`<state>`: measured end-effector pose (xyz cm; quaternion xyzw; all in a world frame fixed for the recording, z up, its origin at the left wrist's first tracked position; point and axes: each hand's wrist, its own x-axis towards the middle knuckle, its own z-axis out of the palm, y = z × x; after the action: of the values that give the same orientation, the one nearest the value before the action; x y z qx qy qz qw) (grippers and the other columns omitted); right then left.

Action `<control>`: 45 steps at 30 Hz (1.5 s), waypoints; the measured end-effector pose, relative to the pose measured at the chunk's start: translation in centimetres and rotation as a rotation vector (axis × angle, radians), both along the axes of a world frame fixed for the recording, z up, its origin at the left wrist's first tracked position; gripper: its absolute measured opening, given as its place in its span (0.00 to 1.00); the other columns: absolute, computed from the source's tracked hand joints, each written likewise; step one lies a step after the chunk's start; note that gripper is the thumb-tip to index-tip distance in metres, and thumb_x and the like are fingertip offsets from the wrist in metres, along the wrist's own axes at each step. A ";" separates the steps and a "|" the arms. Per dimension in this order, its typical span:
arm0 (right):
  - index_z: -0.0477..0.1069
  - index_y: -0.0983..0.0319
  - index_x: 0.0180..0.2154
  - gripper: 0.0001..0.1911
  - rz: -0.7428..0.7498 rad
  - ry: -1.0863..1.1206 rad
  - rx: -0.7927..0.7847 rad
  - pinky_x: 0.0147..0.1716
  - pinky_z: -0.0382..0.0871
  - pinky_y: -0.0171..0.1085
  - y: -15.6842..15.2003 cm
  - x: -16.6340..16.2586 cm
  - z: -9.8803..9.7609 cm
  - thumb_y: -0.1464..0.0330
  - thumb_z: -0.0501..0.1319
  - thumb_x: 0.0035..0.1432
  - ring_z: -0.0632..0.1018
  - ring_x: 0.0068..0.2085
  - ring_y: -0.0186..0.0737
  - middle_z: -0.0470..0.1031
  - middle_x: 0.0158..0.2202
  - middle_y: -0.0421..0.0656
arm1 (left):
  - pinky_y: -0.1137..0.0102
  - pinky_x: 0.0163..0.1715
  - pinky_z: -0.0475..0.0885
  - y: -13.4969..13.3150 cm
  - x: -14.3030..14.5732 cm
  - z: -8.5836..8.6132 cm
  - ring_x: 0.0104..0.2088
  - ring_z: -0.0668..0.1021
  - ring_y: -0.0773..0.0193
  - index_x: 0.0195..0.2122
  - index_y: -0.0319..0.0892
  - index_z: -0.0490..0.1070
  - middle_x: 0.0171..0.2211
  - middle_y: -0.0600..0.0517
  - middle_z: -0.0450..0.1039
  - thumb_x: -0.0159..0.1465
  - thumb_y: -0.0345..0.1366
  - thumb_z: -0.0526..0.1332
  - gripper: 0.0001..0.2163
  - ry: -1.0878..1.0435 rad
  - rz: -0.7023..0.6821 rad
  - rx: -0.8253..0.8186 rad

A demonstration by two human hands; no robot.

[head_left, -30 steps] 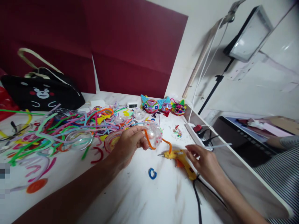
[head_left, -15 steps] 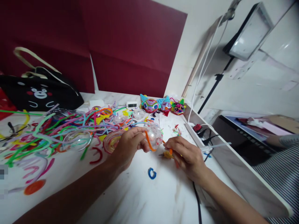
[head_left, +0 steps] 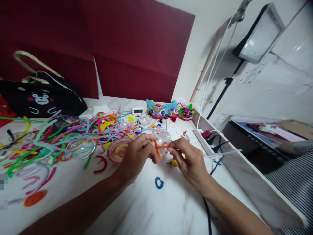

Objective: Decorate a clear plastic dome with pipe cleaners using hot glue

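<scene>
Orange pipe cleaner point(head_left: 157, 150) lies pinched in the fingertips of my left hand point(head_left: 138, 153), its bent length hanging downward. Between thumb and forefinger, my right hand point(head_left: 189, 160) grips a short orange piece point(head_left: 164, 147) whose end meets the left one. Just behind the fingers is a clear, speckled plastic form point(head_left: 161, 134); whether a hand touches it I cannot tell. Beneath my right hand sits a yellow object with a dark pointed tip point(head_left: 174, 162), partly covered. A blue curled ring point(head_left: 159, 182) rests on the table below both hands.
Loose coloured pipe cleaners point(head_left: 70, 133) cover the left side. A pink-rimmed round piece point(head_left: 117, 151) lies by my left wrist. Decorated animal-face ornaments point(head_left: 157, 111) and a small digital clock point(head_left: 137, 111) stand behind. A power strip point(head_left: 204, 142) with cables runs along the right.
My right hand has moved left, bringing its orange piece against the one in my left hand. The yellow object's dark tip is less covered. My left hand has barely shifted.
</scene>
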<state>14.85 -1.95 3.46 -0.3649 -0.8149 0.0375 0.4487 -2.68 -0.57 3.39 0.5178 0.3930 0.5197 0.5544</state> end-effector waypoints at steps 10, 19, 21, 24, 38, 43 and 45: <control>0.71 0.61 0.32 0.06 -0.042 0.229 -0.259 0.25 0.66 0.32 0.2 -0.6 0.0 0.67 0.60 0.62 0.72 0.27 0.32 0.73 0.29 0.40 | 0.73 0.24 0.70 -0.5 0.1 0.1 0.18 0.75 0.67 0.40 0.39 0.63 0.16 0.56 0.73 0.62 0.34 0.54 0.07 0.103 -0.014 0.082; 0.70 0.61 0.32 0.07 -0.045 0.246 -0.322 0.25 0.62 0.32 0.3 -0.7 -0.1 0.67 0.59 0.62 0.70 0.28 0.32 0.70 0.30 0.39 | 0.74 0.24 0.72 -0.6 0.2 0.0 0.19 0.76 0.67 0.39 0.39 0.63 0.16 0.57 0.74 0.62 0.33 0.54 0.06 0.104 -0.021 0.091; 0.70 0.61 0.31 0.07 -0.045 0.237 -0.307 0.26 0.62 0.32 0.4 -0.7 0.0 0.68 0.59 0.62 0.70 0.28 0.32 0.69 0.29 0.39 | 0.73 0.24 0.72 -0.6 0.2 -0.1 0.18 0.76 0.67 0.39 0.39 0.63 0.17 0.57 0.74 0.62 0.33 0.54 0.06 0.106 -0.029 0.096; 0.69 0.61 0.31 0.06 -0.045 0.227 -0.281 0.26 0.61 0.32 0.4 -0.7 0.0 0.69 0.59 0.62 0.68 0.27 0.31 0.69 0.28 0.38 | 0.73 0.24 0.73 -0.5 0.2 -0.3 0.18 0.76 0.67 0.39 0.40 0.64 0.17 0.57 0.74 0.62 0.33 0.55 0.06 0.120 -0.034 0.109; 0.70 0.62 0.30 0.05 -0.046 0.222 -0.317 0.26 0.60 0.32 0.3 -0.8 -0.1 0.71 0.60 0.60 0.68 0.26 0.31 0.68 0.28 0.39 | 0.69 0.26 0.75 -0.4 0.3 -0.9 0.21 0.78 0.64 0.39 0.41 0.64 0.21 0.56 0.76 0.61 0.33 0.55 0.05 0.166 -0.062 0.122; 0.69 0.62 0.28 0.06 -0.046 0.251 -0.402 0.23 0.59 0.31 0.6 -0.7 0.0 0.69 0.61 0.58 0.67 0.25 0.30 0.68 0.26 0.39 | 0.68 0.26 0.75 -0.2 0.2 -1.3 0.21 0.78 0.63 0.38 0.42 0.64 0.20 0.57 0.75 0.62 0.34 0.54 0.04 0.217 -0.067 0.159; 0.69 0.62 0.28 0.07 -0.036 0.272 -0.449 0.22 0.58 0.31 0.8 -0.6 -0.1 0.68 0.61 0.57 0.66 0.24 0.30 0.68 0.26 0.38 | 0.68 0.26 0.75 -0.2 0.1 -1.5 0.21 0.78 0.63 0.38 0.43 0.63 0.20 0.57 0.75 0.63 0.34 0.54 0.04 0.234 -0.072 0.169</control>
<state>14.29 -1.17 3.31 -0.4616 -0.7116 0.2582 0.4625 -2.57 -0.77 1.92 0.6334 0.3910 0.4669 0.4774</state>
